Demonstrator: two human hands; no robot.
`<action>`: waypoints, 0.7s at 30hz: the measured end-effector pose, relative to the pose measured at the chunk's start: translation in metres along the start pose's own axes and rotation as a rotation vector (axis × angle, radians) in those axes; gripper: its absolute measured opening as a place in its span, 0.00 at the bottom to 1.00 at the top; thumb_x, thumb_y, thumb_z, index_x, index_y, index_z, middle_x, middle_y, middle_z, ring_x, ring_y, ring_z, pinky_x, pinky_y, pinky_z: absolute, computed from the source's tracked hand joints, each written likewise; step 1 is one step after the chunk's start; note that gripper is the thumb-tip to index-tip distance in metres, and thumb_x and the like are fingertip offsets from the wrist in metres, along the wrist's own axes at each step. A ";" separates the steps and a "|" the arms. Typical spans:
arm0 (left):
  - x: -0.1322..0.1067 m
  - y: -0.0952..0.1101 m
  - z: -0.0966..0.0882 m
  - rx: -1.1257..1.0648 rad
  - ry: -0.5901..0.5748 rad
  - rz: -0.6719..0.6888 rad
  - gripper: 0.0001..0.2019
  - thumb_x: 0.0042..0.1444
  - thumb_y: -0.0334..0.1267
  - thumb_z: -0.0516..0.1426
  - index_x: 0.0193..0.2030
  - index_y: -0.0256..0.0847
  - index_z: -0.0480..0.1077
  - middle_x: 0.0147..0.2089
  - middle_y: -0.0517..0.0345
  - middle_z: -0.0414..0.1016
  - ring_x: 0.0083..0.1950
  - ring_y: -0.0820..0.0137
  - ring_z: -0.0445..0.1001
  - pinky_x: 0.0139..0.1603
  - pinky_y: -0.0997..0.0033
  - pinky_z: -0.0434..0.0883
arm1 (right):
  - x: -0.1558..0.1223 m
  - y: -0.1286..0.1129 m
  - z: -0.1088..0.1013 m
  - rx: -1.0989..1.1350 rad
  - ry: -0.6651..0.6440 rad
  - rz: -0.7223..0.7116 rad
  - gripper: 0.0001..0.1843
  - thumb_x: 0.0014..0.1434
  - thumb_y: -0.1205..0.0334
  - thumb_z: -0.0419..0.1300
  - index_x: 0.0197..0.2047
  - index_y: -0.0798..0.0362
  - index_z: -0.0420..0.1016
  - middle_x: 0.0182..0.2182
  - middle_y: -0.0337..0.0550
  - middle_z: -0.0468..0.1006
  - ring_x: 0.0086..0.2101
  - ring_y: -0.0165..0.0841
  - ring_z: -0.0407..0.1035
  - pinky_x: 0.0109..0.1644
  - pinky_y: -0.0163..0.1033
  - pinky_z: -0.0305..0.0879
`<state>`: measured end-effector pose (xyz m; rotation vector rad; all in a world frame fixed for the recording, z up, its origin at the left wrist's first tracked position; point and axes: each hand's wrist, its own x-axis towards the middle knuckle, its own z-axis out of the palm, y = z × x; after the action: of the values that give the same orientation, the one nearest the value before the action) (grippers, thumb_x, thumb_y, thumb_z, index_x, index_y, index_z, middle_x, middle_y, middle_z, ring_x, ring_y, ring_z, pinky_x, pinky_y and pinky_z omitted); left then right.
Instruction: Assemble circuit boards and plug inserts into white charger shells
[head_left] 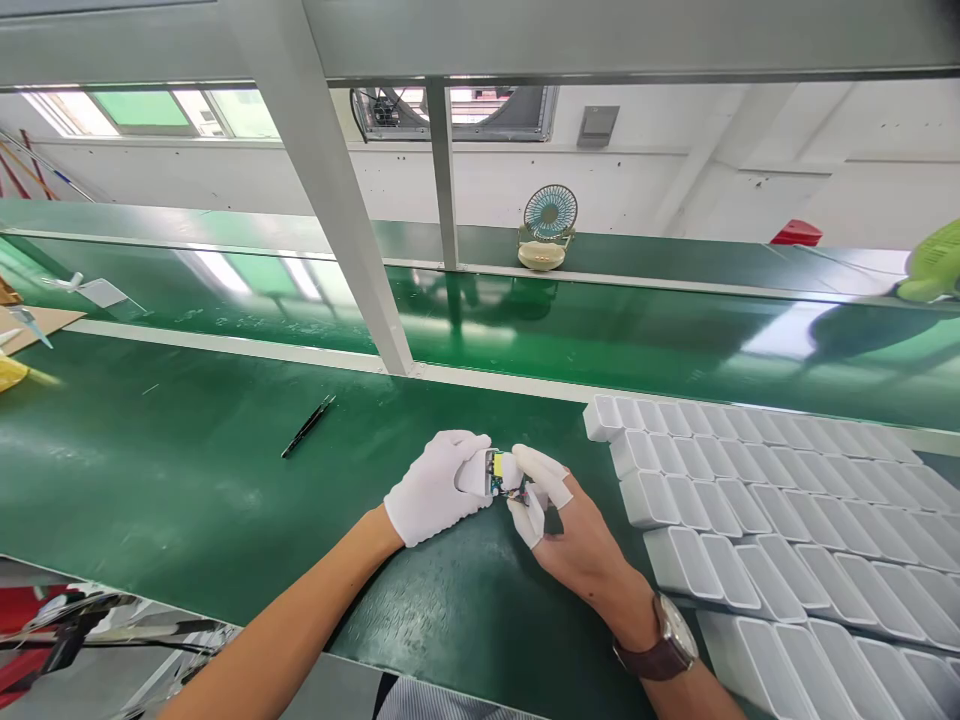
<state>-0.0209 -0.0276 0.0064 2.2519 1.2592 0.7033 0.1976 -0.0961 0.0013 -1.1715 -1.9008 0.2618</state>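
My left hand (439, 487), in a white glove, is closed round a small white casing (478, 474) with a circuit board (496, 470) showing at its end. My right hand (559, 515) wears white finger cots on the fingertips and a brown watch on the wrist. Its fingertips pinch the board end of the same part. Both hands meet just above the green bench (187, 480), near its front edge.
Rows of empty white casings (757, 500) lie to the right of my hands. Black tweezers (308, 426) rest on the bench to the left. A small desk fan (546, 228) stands beyond the green conveyor belt (600, 330). A slanted grey frame post (337, 220) rises ahead.
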 end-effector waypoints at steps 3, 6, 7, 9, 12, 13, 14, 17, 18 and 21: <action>-0.001 0.001 -0.001 -0.012 -0.021 -0.006 0.36 0.46 0.34 0.69 0.63 0.49 0.67 0.60 0.49 0.68 0.61 0.56 0.72 0.62 0.54 0.73 | -0.001 0.000 0.000 0.003 -0.015 0.017 0.33 0.65 0.68 0.58 0.71 0.46 0.56 0.62 0.49 0.71 0.59 0.41 0.69 0.61 0.50 0.73; -0.002 0.001 0.000 -0.023 -0.016 0.005 0.35 0.47 0.34 0.69 0.64 0.50 0.67 0.61 0.50 0.68 0.61 0.56 0.72 0.62 0.54 0.73 | -0.001 0.000 0.001 -0.006 -0.032 0.027 0.33 0.65 0.68 0.57 0.71 0.46 0.56 0.62 0.49 0.71 0.59 0.40 0.69 0.61 0.50 0.73; -0.003 0.000 0.000 -0.026 -0.010 0.011 0.35 0.48 0.34 0.69 0.64 0.50 0.67 0.61 0.50 0.68 0.61 0.57 0.71 0.62 0.54 0.73 | -0.001 0.000 0.001 -0.012 -0.038 0.029 0.33 0.65 0.69 0.57 0.71 0.46 0.56 0.62 0.49 0.71 0.59 0.40 0.69 0.61 0.50 0.73; -0.003 0.000 0.001 -0.029 -0.007 0.022 0.35 0.48 0.34 0.68 0.64 0.51 0.66 0.61 0.50 0.67 0.61 0.57 0.71 0.62 0.55 0.73 | -0.001 0.000 0.001 -0.022 -0.050 0.040 0.33 0.65 0.69 0.57 0.71 0.46 0.57 0.61 0.49 0.71 0.58 0.41 0.69 0.61 0.49 0.74; -0.003 -0.001 0.000 -0.029 -0.019 0.023 0.35 0.48 0.35 0.68 0.64 0.51 0.67 0.61 0.50 0.67 0.61 0.57 0.70 0.63 0.54 0.72 | 0.000 -0.001 0.001 -0.025 -0.053 0.048 0.32 0.65 0.68 0.57 0.71 0.47 0.58 0.60 0.50 0.72 0.57 0.40 0.70 0.59 0.47 0.75; -0.003 -0.001 0.000 -0.029 -0.025 0.018 0.35 0.48 0.35 0.68 0.64 0.51 0.67 0.61 0.50 0.67 0.61 0.57 0.70 0.63 0.54 0.72 | 0.001 -0.002 0.001 -0.024 -0.052 0.050 0.32 0.65 0.67 0.57 0.71 0.46 0.58 0.60 0.49 0.72 0.57 0.40 0.71 0.59 0.47 0.75; -0.003 0.000 0.000 -0.030 -0.033 0.010 0.34 0.48 0.36 0.68 0.64 0.50 0.67 0.61 0.50 0.67 0.62 0.57 0.70 0.63 0.54 0.72 | 0.001 -0.002 0.000 -0.023 -0.054 0.055 0.32 0.66 0.67 0.57 0.71 0.46 0.58 0.60 0.49 0.72 0.57 0.40 0.71 0.59 0.47 0.75; -0.003 0.001 -0.001 -0.031 -0.047 -0.015 0.34 0.48 0.37 0.68 0.64 0.50 0.67 0.61 0.50 0.67 0.62 0.57 0.70 0.63 0.54 0.72 | 0.001 -0.003 -0.001 -0.012 -0.069 0.066 0.32 0.66 0.67 0.57 0.71 0.45 0.58 0.60 0.48 0.73 0.57 0.40 0.70 0.58 0.45 0.75; -0.003 0.001 -0.001 -0.030 -0.046 -0.017 0.34 0.48 0.37 0.68 0.64 0.50 0.67 0.61 0.50 0.67 0.62 0.57 0.70 0.63 0.55 0.72 | 0.001 -0.004 -0.001 -0.006 -0.072 0.065 0.32 0.66 0.67 0.57 0.71 0.45 0.57 0.60 0.48 0.72 0.58 0.39 0.70 0.58 0.45 0.75; -0.003 0.002 -0.001 -0.031 -0.035 -0.008 0.35 0.48 0.37 0.68 0.64 0.51 0.67 0.61 0.51 0.67 0.62 0.57 0.70 0.63 0.56 0.71 | 0.000 -0.004 -0.002 0.011 -0.071 0.051 0.33 0.65 0.67 0.57 0.71 0.44 0.57 0.61 0.46 0.71 0.58 0.39 0.69 0.59 0.45 0.74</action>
<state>-0.0217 -0.0307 0.0077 2.2232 1.2320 0.6727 0.1968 -0.0986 0.0045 -1.2192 -1.9301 0.3462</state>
